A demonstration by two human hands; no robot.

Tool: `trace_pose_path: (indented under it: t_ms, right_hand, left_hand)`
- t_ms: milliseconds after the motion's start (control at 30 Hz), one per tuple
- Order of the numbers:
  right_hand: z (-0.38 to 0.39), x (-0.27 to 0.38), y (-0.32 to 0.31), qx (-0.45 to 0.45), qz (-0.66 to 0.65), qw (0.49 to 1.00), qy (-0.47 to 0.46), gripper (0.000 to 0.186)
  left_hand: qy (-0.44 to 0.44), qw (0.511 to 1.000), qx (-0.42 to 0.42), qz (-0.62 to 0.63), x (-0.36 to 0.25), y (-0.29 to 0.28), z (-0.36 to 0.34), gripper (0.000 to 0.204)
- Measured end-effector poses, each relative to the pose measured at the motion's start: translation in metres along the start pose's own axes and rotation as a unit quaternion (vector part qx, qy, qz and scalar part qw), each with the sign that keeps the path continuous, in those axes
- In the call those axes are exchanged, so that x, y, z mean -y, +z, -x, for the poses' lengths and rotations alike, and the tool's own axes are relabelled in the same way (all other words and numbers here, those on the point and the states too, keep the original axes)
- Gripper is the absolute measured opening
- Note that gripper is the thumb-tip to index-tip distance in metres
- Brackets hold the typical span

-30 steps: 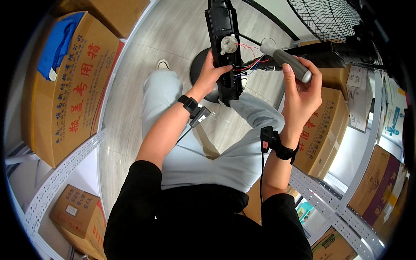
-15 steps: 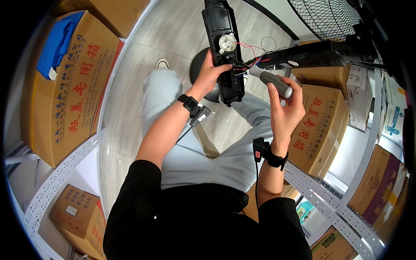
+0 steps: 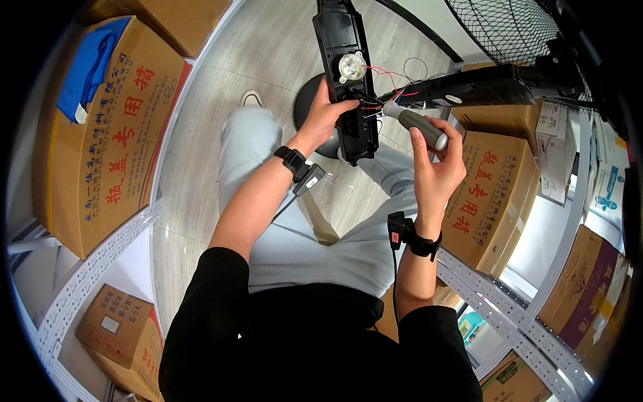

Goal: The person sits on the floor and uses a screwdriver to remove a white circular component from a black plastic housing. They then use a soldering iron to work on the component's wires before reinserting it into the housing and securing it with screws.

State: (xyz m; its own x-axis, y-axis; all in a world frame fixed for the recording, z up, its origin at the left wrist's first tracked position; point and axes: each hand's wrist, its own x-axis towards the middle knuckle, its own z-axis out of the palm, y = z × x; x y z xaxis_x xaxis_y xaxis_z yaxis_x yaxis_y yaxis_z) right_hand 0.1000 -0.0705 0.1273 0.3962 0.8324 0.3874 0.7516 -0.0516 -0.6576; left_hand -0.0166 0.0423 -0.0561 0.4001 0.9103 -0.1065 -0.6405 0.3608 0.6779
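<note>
My left hand (image 3: 326, 117) grips the long black plastic housing (image 3: 341, 43) by its left edge, its thumb lying over the inner face. A round clear plastic part (image 3: 352, 67) is mounted in the housing, and thin red, blue and black wires (image 3: 395, 92) run out to the right. Between the fingers of my right hand (image 3: 435, 161) is a grey-handled screwdriver (image 3: 418, 125). Its shaft points left into the housing, just right of my left thumb. Whether the tip sits on a screw is too small to tell.
A black fan pole (image 3: 482, 84) and wire fan guard (image 3: 502, 30) lie at the upper right. Below the housing is a round black base (image 3: 307, 100) on the floor. Shelves with cardboard boxes (image 3: 110, 134) flank me; a blue cloth (image 3: 92, 67) lies on one.
My right hand and wrist have shifted very slightly left, and the fingers have turned a little on the screwdriver handle. The left hand and the housing look unmoved.
</note>
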Motion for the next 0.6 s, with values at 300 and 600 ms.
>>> trace_pose_path:
  t_ms: [300,600]
  right_hand:
    - [0.0004,0.0006,-0.0008,0.012,0.012,1.0,0.002,0.032]
    - [0.0046,-0.0035,-0.0017,0.024,0.025,0.999,-0.014,0.032]
  left_hand:
    - [-0.003,1.0,-0.003,0.003,-0.001,0.0,0.0003,0.065]
    - [0.001,1.0,-0.006,0.009,-0.0003,-0.0011,0.0003,0.064]
